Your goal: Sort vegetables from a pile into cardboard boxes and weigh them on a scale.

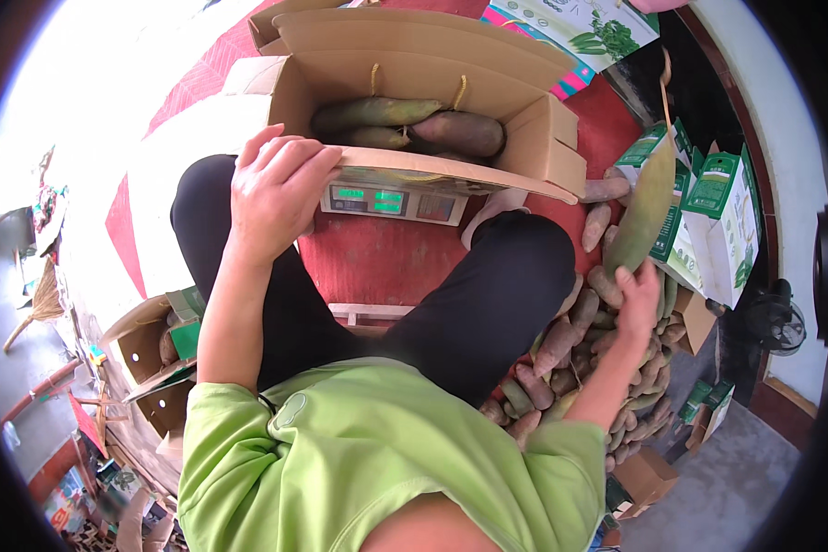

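Observation:
In front of me an open cardboard box [552, 156] sits on a digital scale [442, 209] with lit green digits. Inside lie several long radishes [455, 133], green to purplish. My left hand [281, 189] grips the box's near flap at its left end, fingers over the edge and thumb hidden. On the right, my right hand [639, 299] has its fingers round the thick lower end of a long green radish [646, 207], whose thin root points up and away. That radish is held above a heap of earthy radishes [561, 345] beside my right knee.
Green-and-white cartons [708, 221] stand beyond the heap, near a black fan [773, 317]. A printed carton [584, 32] lies at the far right. Another open box [143, 354] is at my left. Red cloth [359, 267] covers the floor between my legs. A broom [41, 299] is far left.

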Tool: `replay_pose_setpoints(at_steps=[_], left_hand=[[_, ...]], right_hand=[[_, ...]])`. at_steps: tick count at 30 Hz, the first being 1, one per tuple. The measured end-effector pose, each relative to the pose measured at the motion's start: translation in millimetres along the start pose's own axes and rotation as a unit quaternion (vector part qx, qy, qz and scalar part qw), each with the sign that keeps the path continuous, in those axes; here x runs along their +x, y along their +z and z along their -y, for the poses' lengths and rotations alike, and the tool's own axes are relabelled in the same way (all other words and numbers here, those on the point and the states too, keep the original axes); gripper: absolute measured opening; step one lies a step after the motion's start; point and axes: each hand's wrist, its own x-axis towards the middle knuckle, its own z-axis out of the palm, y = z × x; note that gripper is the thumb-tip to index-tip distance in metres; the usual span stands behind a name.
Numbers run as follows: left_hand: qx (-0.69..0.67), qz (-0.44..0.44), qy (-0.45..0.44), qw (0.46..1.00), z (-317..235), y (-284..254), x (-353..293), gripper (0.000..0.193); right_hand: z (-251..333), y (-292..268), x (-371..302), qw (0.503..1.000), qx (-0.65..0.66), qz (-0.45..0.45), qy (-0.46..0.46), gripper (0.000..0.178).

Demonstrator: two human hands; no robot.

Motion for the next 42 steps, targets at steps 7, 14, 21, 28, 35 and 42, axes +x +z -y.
replay_pose_setpoints(at_steps=[7,14,21,28,35,42], left_hand=[[-0.016,-0.002,-0.011,1.0,4,-4,-8,0.015],[-0.033,-0.013,-0.002,0.999,6,-1,-5,0.019],[0.026,-0.025,-0.057,0.998,8,0,-9,0.036],[0.042,-0.056,-0.072,0.995,10,-8,-9,0.045],[0.034,-0.05,-0.087,0.994,1,-20,-7,0.044],[0.026,-0.065,-0.082,0.994,2,-21,-7,0.044]], right_hand=[[136,69,77,0.958,-0.178,0.197,-0.105,0.059],[132,172,120,0.886,-0.267,0.371,-0.082,0.062],[134,162,115,0.943,-0.185,0.257,-0.103,0.049],[134,116,104,0.989,-0.078,0.095,-0.087,0.041],[87,119,108,0.997,-0.037,0.002,-0.075,0.044],[67,109,114,0.994,-0.099,-0.008,-0.046,0.044]])
